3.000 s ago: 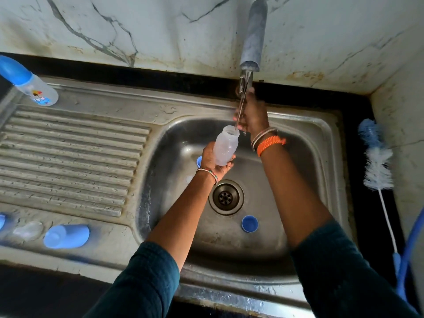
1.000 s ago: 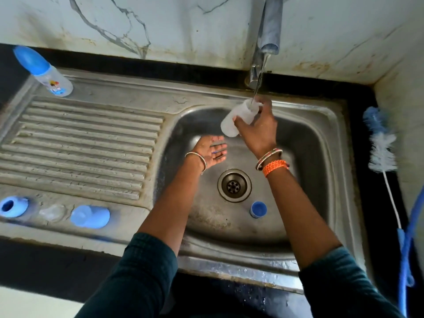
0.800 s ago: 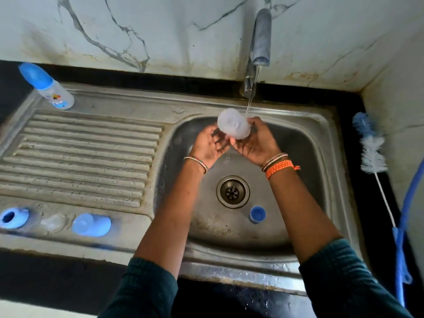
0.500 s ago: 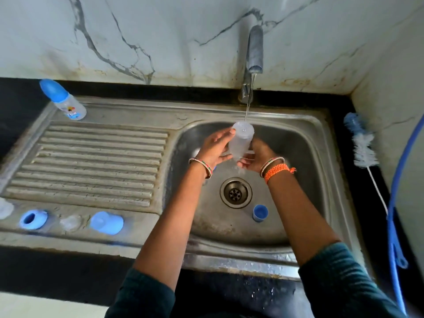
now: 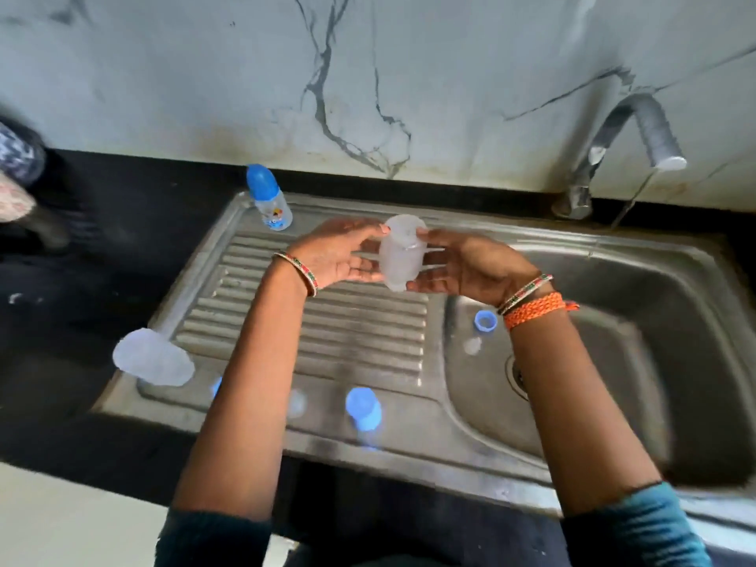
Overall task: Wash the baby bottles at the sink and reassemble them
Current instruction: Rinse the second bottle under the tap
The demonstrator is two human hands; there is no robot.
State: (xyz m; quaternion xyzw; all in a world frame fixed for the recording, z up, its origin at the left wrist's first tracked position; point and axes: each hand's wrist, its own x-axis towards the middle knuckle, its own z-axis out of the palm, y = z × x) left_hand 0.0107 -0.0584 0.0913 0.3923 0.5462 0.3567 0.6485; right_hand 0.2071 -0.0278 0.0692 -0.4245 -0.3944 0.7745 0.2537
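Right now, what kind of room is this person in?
Most likely a home kitchen. There is a steel sink with a ribbed draining board, a tap running on a marble-look wall, and both hands hold a clear baby bottle over the board.

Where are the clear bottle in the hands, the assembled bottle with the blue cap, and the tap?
clear bottle [image 5: 399, 259], head view, middle of body.
assembled bottle [image 5: 273, 210], head view, printed body.
tap [image 5: 650, 128], head view, spout bend.
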